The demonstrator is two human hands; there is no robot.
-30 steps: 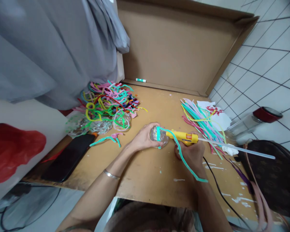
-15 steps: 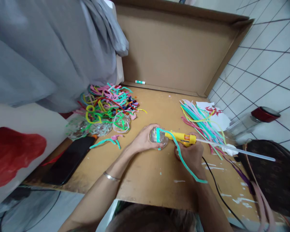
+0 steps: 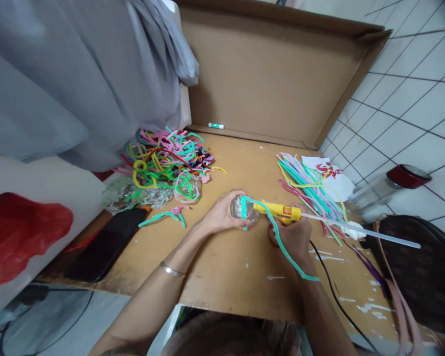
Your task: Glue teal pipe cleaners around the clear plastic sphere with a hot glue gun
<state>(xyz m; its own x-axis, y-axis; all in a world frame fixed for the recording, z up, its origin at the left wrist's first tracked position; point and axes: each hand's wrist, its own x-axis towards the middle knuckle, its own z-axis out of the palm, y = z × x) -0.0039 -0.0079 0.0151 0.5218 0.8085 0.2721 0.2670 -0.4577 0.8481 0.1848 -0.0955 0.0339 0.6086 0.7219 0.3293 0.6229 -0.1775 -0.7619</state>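
Note:
My left hand (image 3: 226, 210) is closed around a clear, round piece of plastic (image 3: 251, 212). A turquoise pipe cleaner (image 3: 281, 242) lies across that piece, and its long free end trails over to my right wrist. In my right hand (image 3: 296, 237) is a yellow hot glue gun (image 3: 276, 209), gripped by its handle. The gun's nozzle points left and is at the right side of the clear piece; whether they touch I cannot tell. A long translucent glue stick (image 3: 371, 232) sticks out of the gun's back. A reddish rounded object (image 3: 272, 233) is partly hidden beside my right hand.
At left lie a tangled pile of pipe cleaners (image 3: 163, 153), a black phone (image 3: 106, 244) and a turquoise scrap (image 3: 159, 217). Straight pipe cleaners (image 3: 307, 183), a glass bottle (image 3: 378, 190), a cord (image 3: 330, 282) and a dark bag (image 3: 422, 267) are at right. A cardboard panel (image 3: 267, 79) stands behind.
Almost nothing differs. The view has shifted very slightly, and both hands keep their hold on the clear piece and the glue gun.

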